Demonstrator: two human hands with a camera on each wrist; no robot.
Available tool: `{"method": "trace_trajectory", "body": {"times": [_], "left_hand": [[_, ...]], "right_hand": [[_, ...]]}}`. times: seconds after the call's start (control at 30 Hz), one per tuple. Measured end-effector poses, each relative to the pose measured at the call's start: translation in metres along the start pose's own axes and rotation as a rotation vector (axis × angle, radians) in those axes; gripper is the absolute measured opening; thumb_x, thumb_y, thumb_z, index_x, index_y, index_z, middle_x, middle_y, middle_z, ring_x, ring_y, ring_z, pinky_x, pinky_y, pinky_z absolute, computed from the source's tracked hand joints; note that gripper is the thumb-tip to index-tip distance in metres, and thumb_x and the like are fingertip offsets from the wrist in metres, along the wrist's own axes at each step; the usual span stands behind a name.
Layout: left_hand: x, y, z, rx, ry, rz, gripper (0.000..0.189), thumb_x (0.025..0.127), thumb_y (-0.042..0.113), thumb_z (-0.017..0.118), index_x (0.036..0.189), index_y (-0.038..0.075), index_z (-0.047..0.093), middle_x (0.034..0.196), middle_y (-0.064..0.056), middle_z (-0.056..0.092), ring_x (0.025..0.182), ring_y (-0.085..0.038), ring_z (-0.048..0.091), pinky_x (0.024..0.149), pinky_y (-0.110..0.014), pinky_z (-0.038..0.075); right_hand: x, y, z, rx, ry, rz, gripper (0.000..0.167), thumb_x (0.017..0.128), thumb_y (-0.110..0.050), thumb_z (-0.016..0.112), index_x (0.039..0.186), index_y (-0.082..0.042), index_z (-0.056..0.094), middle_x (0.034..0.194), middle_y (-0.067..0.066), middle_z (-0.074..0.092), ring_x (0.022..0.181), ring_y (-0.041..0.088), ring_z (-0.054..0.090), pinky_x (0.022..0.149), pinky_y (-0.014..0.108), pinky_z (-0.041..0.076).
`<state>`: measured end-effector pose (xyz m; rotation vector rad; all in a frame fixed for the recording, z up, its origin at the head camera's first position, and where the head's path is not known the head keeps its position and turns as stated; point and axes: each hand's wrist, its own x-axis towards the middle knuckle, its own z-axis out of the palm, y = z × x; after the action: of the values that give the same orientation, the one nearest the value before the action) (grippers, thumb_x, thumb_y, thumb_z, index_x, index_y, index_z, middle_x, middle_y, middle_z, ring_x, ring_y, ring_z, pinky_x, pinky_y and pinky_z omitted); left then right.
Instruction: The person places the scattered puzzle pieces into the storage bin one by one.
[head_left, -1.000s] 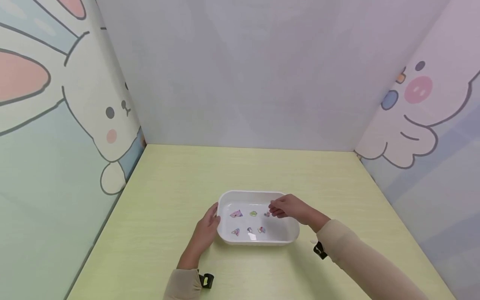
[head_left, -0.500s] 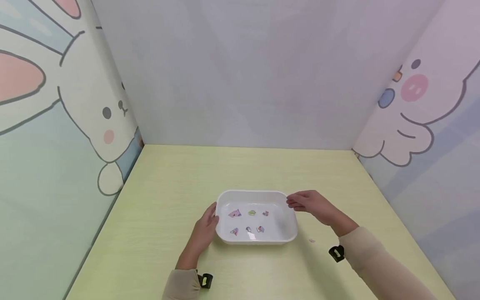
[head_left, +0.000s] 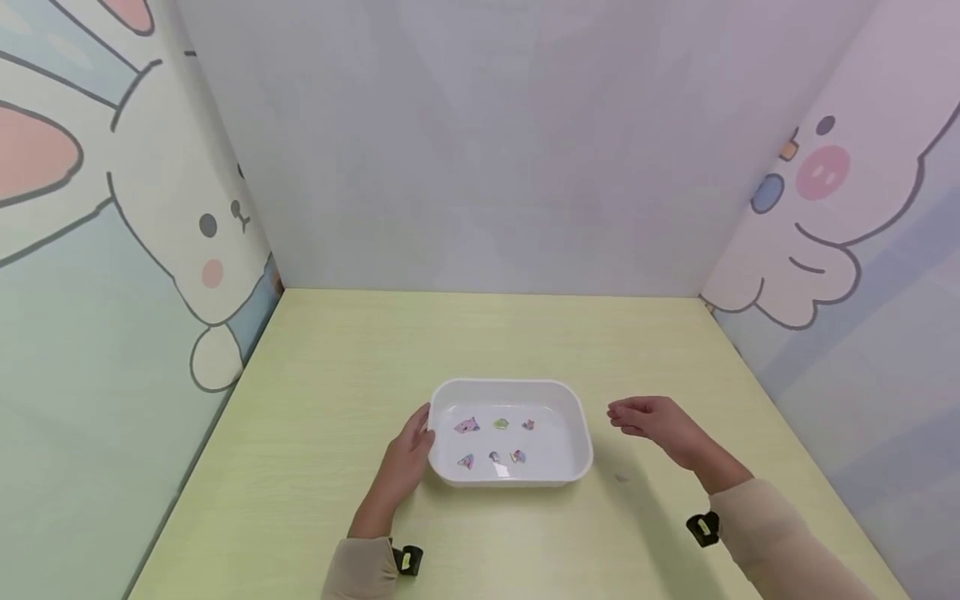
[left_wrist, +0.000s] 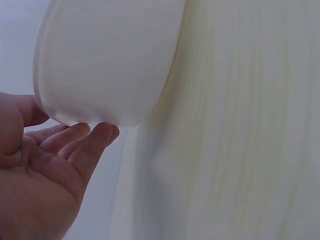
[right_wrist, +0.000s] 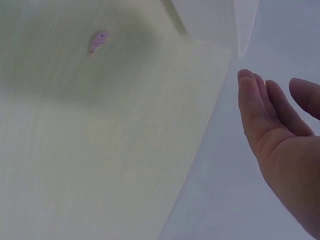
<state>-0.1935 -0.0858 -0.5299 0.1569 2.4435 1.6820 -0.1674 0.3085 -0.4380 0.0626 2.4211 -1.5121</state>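
A white rectangular tray (head_left: 551,477) stands on the table, with several small colourful flat pieces in two rows on its floor; among them are a pink piece (head_left: 467,426) and a green piece (head_left: 501,424). My left hand (head_left: 407,454) grips the tray's left end, its fingertips against the outer wall in the left wrist view. To the right of the tray, apart from it, my right hand (head_left: 660,427) hovers above the table with its fingers extended and nothing visible in them. Below that hand a small pink spotted piece (right_wrist: 99,41) lies on the tabletop.
The pale yellow-green table (head_left: 360,350) is bounded by a grey back wall (head_left: 480,167) and side walls with cartoon animals. A black strap device shows at each wrist. My right arm casts a shadow across the table.
My right hand has withdrawn from above the tray to its right, uncovering the tray's right end and the loose piece on the table. The left hand keeps its hold on the tray.
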Motion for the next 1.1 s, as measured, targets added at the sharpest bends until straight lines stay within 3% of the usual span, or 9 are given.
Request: {"method": "trace_trajectory", "body": {"times": [0.23,0.67,1.1], "left_hand": [[-0.001,0.001,-0.001,-0.016,-0.013,-0.004,0.051,0.105,0.019,0.043,0.153,0.007,0.031,0.152,-0.014,0.036,0.132,-0.039,0.041,0.108,-0.056,0.031],[0.000,0.000,-0.002,-0.028,-0.008,-0.009,0.051,0.104,0.017,0.043,0.153,0.007,0.031,0.152,-0.014,0.036,0.133,-0.039,0.039,0.109,-0.055,0.030],[0.000,0.000,-0.001,-0.033,-0.012,-0.004,0.051,0.104,0.017,0.043,0.153,0.006,0.030,0.152,-0.013,0.036,0.134,-0.038,0.038,0.110,-0.054,0.029]], "right_hand": [[-0.013,0.019,0.008,-0.163,0.065,0.034,0.037,0.095,-0.014,0.064,0.124,0.009,0.059,0.121,0.023,0.062,0.110,0.036,0.060,0.094,0.052,0.048],[-0.022,0.053,0.024,-0.392,0.180,0.013,0.024,0.089,-0.004,0.067,0.111,0.005,0.068,0.101,0.013,0.070,0.095,0.029,0.065,0.074,0.037,0.055],[-0.025,0.065,0.042,-0.537,0.189,0.007,0.015,0.085,-0.003,0.072,0.099,0.002,0.071,0.093,0.004,0.068,0.088,0.023,0.064,0.075,0.040,0.054]]}}
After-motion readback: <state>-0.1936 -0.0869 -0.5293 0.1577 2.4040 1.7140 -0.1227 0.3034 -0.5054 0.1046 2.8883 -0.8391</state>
